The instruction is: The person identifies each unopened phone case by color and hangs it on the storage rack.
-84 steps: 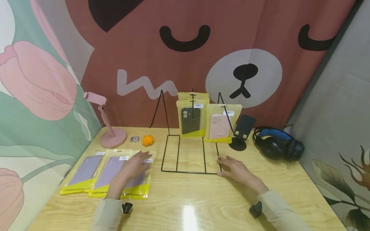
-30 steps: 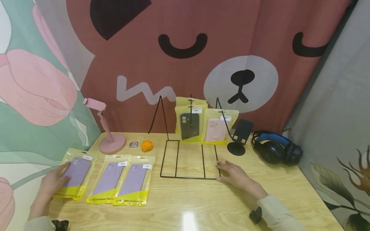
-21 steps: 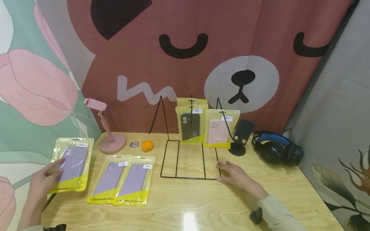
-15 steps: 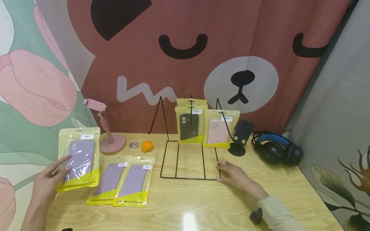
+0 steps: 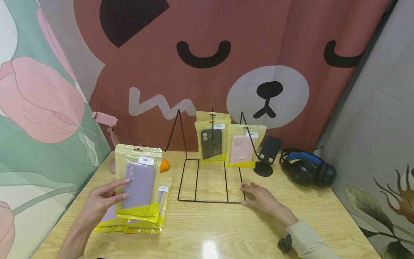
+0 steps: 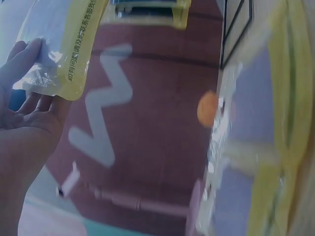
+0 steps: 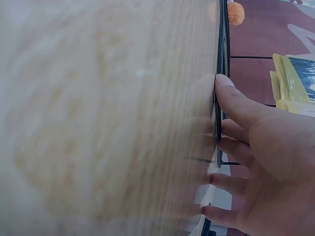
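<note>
My left hand (image 5: 98,201) pinches a clear-and-yellow pouch with a purple phone case (image 5: 139,183) by its left side, thumb in front. It is raised over the table, overlapping other pouched purple phone cases (image 5: 163,212) lying there. My right hand (image 5: 266,199) rests at the front right corner of a black wire display rack (image 5: 210,202), fingers spread. In the right wrist view, the thumb and fingertips touch along the rack's base. On the rack hang pouches with a dark phone case (image 5: 211,144) and a pink phone case (image 5: 242,149); another pouch shows behind the dark one.
Behind the raised pouch, a pink phone stand (image 5: 105,118) is partly hidden, and an orange ball (image 5: 165,165) peeks out. At the rack's right stand a black phone stand (image 5: 270,149) and black-and-blue headphones (image 5: 307,169). A curtain (image 5: 155,72) closes off the table's back.
My left hand has taken the leftmost purple phone case pouch off the table, lifted it upright and carried it right, over the other pouches. The right hand has stayed at the rack corner.
</note>
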Demonstrator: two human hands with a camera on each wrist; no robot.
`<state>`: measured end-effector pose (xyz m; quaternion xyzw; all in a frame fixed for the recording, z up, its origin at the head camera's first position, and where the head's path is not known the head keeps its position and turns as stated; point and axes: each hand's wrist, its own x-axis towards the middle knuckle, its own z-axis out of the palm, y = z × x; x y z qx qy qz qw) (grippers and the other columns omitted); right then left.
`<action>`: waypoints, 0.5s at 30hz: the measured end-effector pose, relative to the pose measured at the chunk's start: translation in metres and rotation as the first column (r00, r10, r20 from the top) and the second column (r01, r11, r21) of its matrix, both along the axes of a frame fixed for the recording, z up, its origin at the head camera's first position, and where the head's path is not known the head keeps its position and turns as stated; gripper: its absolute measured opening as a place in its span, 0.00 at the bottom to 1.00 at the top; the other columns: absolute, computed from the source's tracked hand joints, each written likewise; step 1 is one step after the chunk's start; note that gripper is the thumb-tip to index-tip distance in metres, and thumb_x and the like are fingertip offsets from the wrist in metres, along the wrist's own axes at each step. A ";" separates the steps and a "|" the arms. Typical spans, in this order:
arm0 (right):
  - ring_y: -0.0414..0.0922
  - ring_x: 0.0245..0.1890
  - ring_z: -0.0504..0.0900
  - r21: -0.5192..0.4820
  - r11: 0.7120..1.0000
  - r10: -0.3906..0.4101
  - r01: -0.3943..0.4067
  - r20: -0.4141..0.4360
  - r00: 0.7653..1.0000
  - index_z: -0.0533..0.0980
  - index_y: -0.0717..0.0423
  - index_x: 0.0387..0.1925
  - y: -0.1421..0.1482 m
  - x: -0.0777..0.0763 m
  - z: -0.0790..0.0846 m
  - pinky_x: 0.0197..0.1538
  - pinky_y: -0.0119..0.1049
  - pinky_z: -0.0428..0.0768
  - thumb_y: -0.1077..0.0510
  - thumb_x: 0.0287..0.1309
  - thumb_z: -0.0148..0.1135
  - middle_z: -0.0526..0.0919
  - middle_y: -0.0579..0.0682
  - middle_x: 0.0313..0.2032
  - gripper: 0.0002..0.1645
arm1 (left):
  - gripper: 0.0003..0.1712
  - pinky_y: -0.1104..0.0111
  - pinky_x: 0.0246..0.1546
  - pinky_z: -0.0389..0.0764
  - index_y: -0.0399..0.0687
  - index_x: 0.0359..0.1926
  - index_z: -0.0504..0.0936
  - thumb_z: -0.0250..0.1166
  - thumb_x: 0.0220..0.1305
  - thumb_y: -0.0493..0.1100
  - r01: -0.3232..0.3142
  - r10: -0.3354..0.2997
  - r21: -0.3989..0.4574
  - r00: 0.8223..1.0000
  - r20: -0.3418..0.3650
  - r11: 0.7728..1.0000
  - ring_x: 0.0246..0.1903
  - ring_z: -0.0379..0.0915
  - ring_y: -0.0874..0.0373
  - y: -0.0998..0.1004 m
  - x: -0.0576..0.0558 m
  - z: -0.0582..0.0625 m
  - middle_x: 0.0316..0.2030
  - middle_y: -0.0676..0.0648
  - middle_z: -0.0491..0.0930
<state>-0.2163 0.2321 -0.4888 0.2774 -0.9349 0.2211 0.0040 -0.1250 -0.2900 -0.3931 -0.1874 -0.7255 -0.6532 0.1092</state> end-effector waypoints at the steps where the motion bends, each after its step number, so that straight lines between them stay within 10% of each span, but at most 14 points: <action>1: 0.70 0.64 0.62 -0.002 1.000 0.002 -0.002 0.000 1.000 0.72 0.59 0.62 0.000 0.000 0.000 0.58 0.72 0.61 0.43 0.56 0.65 0.68 0.59 0.66 0.37 | 0.24 0.68 0.24 0.65 0.33 0.54 0.79 0.62 0.55 0.20 0.026 -0.026 -0.004 1.000 -0.015 1.000 0.21 0.53 0.56 0.005 -0.001 0.001 0.21 0.49 0.55; 15: 0.70 0.64 0.61 0.006 1.000 0.010 -0.010 0.003 1.000 0.72 0.59 0.62 0.000 0.000 0.002 0.58 0.71 0.61 0.43 0.57 0.65 0.68 0.60 0.66 0.37 | 0.22 0.70 0.26 0.73 0.39 0.56 0.80 0.66 0.59 0.32 0.013 -0.010 -0.205 1.000 0.020 0.979 0.24 0.62 0.64 0.037 -0.015 0.002 0.28 0.57 0.71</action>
